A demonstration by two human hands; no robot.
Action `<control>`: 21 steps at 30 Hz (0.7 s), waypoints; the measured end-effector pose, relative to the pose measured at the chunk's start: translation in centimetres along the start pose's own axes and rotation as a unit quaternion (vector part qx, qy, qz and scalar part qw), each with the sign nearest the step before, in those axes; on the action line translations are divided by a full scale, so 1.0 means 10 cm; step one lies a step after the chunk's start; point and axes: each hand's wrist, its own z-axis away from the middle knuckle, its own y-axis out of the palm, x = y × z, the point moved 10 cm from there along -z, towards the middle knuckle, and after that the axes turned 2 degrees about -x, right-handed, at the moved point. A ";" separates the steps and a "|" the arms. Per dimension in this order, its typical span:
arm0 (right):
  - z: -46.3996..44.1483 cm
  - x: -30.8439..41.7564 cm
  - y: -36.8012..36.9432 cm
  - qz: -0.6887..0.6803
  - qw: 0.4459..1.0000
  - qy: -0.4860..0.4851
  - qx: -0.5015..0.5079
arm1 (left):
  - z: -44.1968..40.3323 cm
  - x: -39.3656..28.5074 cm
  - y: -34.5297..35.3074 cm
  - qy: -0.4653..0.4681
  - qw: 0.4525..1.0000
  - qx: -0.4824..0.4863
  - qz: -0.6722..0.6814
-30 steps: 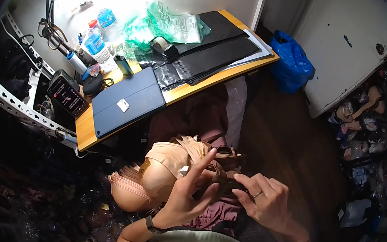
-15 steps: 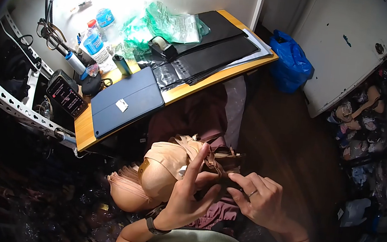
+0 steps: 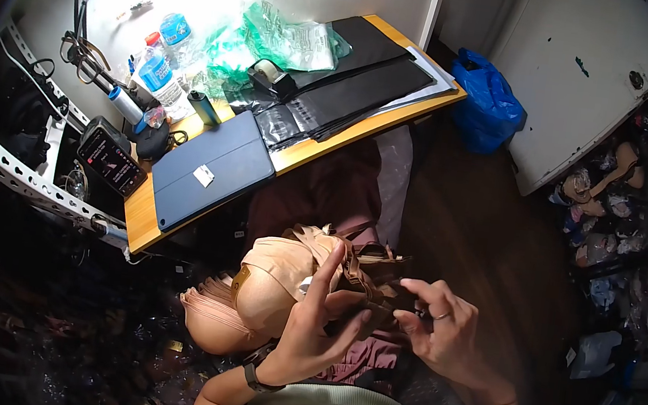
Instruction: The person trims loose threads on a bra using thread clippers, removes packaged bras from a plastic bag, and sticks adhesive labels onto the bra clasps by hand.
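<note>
A stack of beige bras (image 3: 273, 297) with moulded cups lies on my lap, the cups nested to the left. Their straps (image 3: 354, 275) bunch together at the right end, and a small brown tag sits on the front cup. My left hand (image 3: 317, 327), with a dark watch band at the wrist, rests against the bras; its index finger points up and its thumb stands apart. To the right, my right hand (image 3: 438, 330), wearing a ring, has thumb and index finger at a brownish strap end; the contact is dim and partly hidden.
The wooden desk (image 3: 362, 152) ahead carries a blue tablet case (image 3: 210, 172), black plastic bags (image 3: 369, 99), a tape dispenser (image 3: 272, 80), bottles and a phone (image 3: 112, 164). A blue bag (image 3: 485, 105) stands right of the desk. Packed garments (image 3: 607, 205) fill the right side.
My right hand has moved slightly right, away from my left hand, and brownish strap material now shows between them. My left hand and the stack of bras stay nearly still.
</note>
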 end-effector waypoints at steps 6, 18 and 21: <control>0.07 0.17 0.12 -0.037 0.991 -0.099 0.078 | -0.06 0.14 0.14 -0.108 0.968 0.088 0.211; 0.23 -0.80 -0.08 -0.347 0.876 0.313 -0.121 | -1.22 1.64 -0.79 0.023 0.875 0.295 -0.382; 0.27 -0.86 -0.05 -0.357 0.866 0.332 -0.116 | -1.17 2.04 -0.75 -0.043 0.864 0.336 -0.373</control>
